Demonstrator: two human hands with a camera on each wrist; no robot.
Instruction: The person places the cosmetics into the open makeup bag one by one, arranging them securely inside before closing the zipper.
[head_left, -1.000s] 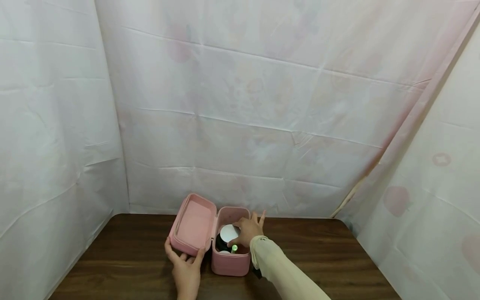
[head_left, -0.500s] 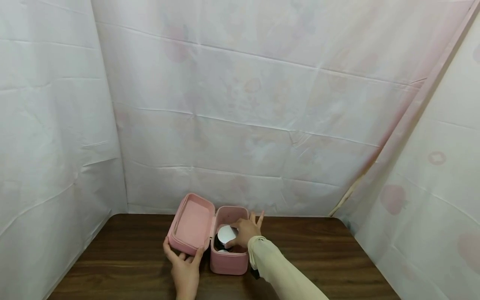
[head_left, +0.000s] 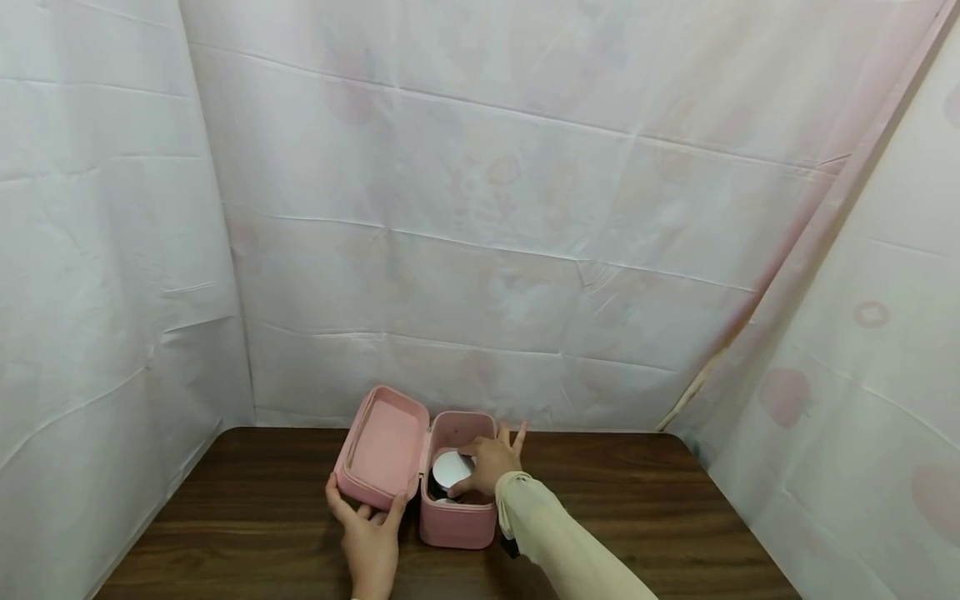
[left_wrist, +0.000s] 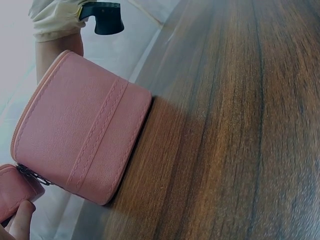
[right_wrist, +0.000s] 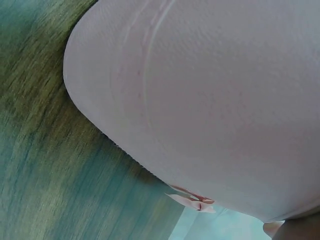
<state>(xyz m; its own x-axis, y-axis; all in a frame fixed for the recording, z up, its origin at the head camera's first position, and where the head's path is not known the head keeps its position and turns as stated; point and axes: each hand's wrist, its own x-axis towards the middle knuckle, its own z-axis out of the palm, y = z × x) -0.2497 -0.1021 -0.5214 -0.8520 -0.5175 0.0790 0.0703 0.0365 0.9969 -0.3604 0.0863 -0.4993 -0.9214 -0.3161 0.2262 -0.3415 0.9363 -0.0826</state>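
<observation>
A pink zip case [head_left: 458,527] stands on the table with its lid [head_left: 386,450] swung out to the left. My left hand [head_left: 371,546] holds the lid's near edge, thumb at its right corner and fingers at the left. My right hand [head_left: 489,467] reaches into the case, thumb and forefinger on either side of a dark jar's white top [head_left: 452,469]; its other fingers stick out past the right rim. Another white round thing [head_left: 446,501] shows partly below it. The left wrist view shows the case's front wall [left_wrist: 75,120] and zip pull [left_wrist: 32,173].
The brown wood table [head_left: 622,508] stretches to both sides of the case. Pale patterned cloth [head_left: 480,250] hangs behind the table and along both sides. A small bow-shaped tag [right_wrist: 197,202] sticks out from the case in the right wrist view.
A green-tipped item inside the case, seen a second ago, is now out of sight. The white top and my right hand have shifted slightly; my left hand keeps its place on the lid.
</observation>
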